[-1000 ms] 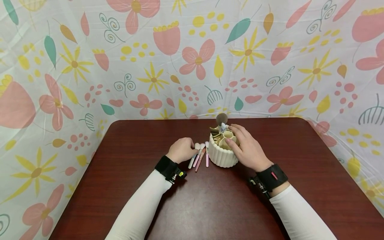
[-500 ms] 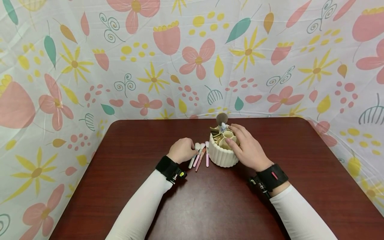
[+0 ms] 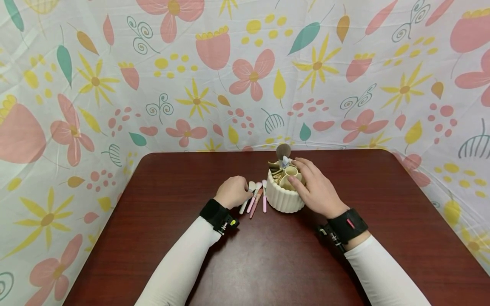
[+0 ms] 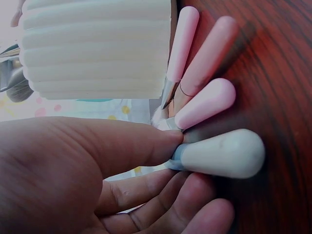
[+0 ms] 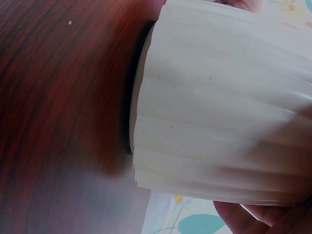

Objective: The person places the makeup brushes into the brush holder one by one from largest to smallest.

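My left hand (image 3: 232,192) pinches a makeup brush with a pale handle (image 4: 222,153) between thumb and fingers, at its metal collar; its bristles are hidden behind the hand. Beside it on the table lie a light pink brush (image 4: 207,103), a rose brush (image 4: 208,56) and another pink brush (image 4: 184,44), the last lying close to the holder. My right hand (image 3: 319,191) grips the cream ribbed round holder (image 3: 285,199) from its right, thumb at the near rim and fingers over the far side. The holder stands upright, as the right wrist view also shows.
Inside the holder are a beige round tube (image 3: 291,171), gold-toned pieces and a small pale blue-white piece (image 3: 285,161); a grey round brush-like head (image 3: 283,151) rises at the back. The dark red-brown table (image 3: 245,263) ends at a flowered cloth (image 3: 252,63).
The pale-handled brush's lower end has shifted very slightly left with my left hand's small movement. My right hand and the holder stay in place.
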Demonstrator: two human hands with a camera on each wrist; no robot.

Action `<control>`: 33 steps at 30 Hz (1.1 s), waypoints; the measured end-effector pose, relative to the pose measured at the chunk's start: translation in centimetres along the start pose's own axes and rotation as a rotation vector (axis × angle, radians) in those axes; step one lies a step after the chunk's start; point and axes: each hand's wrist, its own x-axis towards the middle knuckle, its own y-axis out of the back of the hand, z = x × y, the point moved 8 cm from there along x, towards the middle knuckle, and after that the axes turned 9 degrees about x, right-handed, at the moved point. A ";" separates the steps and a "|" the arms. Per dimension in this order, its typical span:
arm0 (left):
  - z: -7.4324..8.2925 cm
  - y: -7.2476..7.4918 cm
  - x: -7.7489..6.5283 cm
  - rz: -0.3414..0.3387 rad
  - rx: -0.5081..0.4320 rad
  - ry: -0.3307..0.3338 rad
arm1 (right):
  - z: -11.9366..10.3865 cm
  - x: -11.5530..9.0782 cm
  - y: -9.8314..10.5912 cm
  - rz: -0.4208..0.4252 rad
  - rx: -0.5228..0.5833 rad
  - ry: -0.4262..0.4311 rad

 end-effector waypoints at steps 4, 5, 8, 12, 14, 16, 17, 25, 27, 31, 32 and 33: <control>-0.1 -0.1 0.1 0.001 0.014 0.017 | 0.0 0.1 0.0 0.000 -0.001 0.002; -0.1 -0.1 0.1 0.002 0.019 0.019 | 0.1 0.1 0.0 -0.001 -0.001 0.002; -0.1 -0.1 0.1 0.005 0.025 0.018 | 0.1 0.1 0.0 -0.009 -0.001 -0.004; 0.0 -0.1 0.1 0.011 0.024 0.015 | 0.1 0.1 0.1 -0.029 -0.003 -0.015; 0.0 -0.1 0.1 0.014 0.022 0.016 | 0.1 0.1 0.1 -0.042 -0.005 -0.022; 0.0 -0.1 0.1 0.015 0.020 0.019 | 0.1 0.1 0.1 -0.057 -0.007 -0.032; -0.1 -0.1 0.1 0.013 0.019 0.021 | 0.0 0.1 0.2 -0.066 -0.008 -0.037; -0.2 -0.2 0.2 0.005 0.015 0.023 | -0.1 0.1 0.7 -0.092 -0.067 -0.054; -0.3 -0.3 0.3 0.006 0.019 0.025 | -0.3 0.1 0.9 -0.085 -0.094 -0.047; -0.3 -0.3 0.3 0.007 0.025 0.023 | -0.7 0.1 1.4 -0.064 -0.148 -0.023; -0.3 -0.3 0.3 0.007 0.025 0.023 | -0.9 0.2 1.6 -0.060 -0.161 -0.020; -0.3 -0.3 0.3 0.007 0.024 0.023 | -1.0 0.2 1.7 -0.057 -0.173 -0.019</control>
